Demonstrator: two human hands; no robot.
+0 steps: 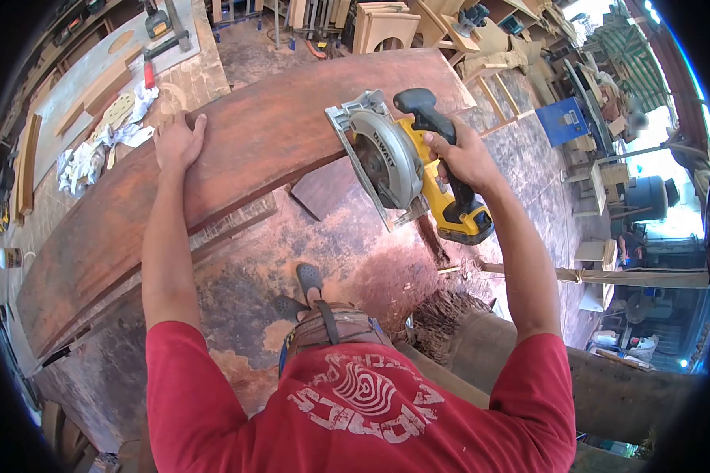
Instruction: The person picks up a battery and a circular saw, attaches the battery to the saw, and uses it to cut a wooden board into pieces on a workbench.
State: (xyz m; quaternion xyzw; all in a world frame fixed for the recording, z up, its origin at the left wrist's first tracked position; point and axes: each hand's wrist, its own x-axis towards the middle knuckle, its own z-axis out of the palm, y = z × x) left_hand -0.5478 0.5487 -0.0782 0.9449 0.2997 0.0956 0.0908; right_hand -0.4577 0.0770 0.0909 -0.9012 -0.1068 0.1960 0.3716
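Note:
A long reddish-brown wooden slab point(276, 142) with a curved far edge stretches across the view in front of me. My left hand point(178, 143) rests on it near the far edge, thumb apart from the fingers. In my right hand point(467, 158) is a yellow and black cordless circular saw point(385, 154), gripped by its rear handle. The saw is tilted on its side, its metal base plate facing left and overlapping the slab's near edge in this view. Below that edge, a dark wooden offcut point(323, 189) lies on the floor.
Reddish sawdust point(390, 272) covers the floor near my feet. Crumpled white cloth point(106, 146) and wooden strips lie on the workbench point(201, 67) at left. A rough-ended log point(521, 347) is close on my right. A blue box point(562, 122) stands farther right.

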